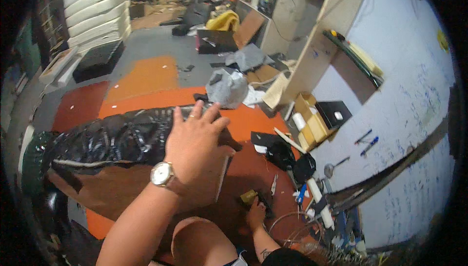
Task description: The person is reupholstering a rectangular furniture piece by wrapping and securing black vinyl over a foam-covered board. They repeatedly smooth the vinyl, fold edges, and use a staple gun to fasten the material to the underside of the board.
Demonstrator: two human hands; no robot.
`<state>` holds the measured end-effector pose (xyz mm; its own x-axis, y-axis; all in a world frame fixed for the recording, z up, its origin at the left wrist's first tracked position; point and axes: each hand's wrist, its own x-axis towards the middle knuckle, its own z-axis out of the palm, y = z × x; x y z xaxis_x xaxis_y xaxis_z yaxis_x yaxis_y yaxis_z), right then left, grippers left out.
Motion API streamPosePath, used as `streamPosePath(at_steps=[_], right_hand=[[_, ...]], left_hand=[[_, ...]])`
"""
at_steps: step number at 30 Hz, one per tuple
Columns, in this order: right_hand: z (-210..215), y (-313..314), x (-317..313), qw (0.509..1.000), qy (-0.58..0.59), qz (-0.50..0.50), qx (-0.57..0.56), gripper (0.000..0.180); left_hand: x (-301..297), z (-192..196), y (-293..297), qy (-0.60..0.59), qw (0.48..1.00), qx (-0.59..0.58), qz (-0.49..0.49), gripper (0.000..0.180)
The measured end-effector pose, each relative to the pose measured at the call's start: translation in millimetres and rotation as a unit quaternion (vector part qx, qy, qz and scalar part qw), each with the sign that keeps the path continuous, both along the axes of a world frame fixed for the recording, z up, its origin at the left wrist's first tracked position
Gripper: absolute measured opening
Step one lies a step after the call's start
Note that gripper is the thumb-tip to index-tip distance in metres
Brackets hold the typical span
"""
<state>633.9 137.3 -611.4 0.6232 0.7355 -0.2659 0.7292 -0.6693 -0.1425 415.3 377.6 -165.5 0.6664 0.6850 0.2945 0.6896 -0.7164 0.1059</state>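
A large upholstered-looking piece (117, 139) with glossy black, wrinkled covering and a brown board-like side (131, 188) lies in front of me. My left hand (197, 132), with a watch (162, 174) on its wrist, rests over its right end. The fingers there are spread and open. Down at the right, by the floor, my right hand (256, 215) is closed around a dark tool (264, 202) with a yellowish part (248, 197). The tool's exact kind is too small to make out.
Right of my right hand lie a coiled hose (292, 227), a blue-handled tool (302, 194) and black bundles (280, 156). Beyond are a grey crumpled bag (226, 88) and a yellow cloth (224, 21). A white wall (404, 119) with scribbles bounds the right; white stacked padding (95, 12) stands far left.
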Motion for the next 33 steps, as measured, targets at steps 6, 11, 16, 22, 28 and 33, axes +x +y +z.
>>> streamPosePath(at_steps=[6,11,16,22,28,33], right_hand=[[58,33,17,0.976,0.217,-0.013,-0.022,0.087],[188,30,-24,0.792,0.558,-0.115,0.222,0.054],[321,31,-67,0.808,0.396,0.097,0.425,0.045],[328,69,-81,0.804,0.376,0.096,0.45,0.05],[315,75,-88,0.798,0.398,0.083,0.446,0.033],[272,51,-52,0.91,0.293,-0.008,0.294,0.039]], left_hand=[[3,-5,-6,0.028,0.999,0.021,0.002,0.074],[-4,-7,-9,0.03,0.999,0.014,0.013,0.074],[-5,-10,-7,0.009,1.0,0.024,0.013,0.07],[0,-16,-16,0.011,0.997,0.074,0.024,0.041],[1,-22,-14,0.003,0.998,0.058,0.03,0.048],[-9,-4,-23,0.009,0.999,0.031,0.027,0.069]])
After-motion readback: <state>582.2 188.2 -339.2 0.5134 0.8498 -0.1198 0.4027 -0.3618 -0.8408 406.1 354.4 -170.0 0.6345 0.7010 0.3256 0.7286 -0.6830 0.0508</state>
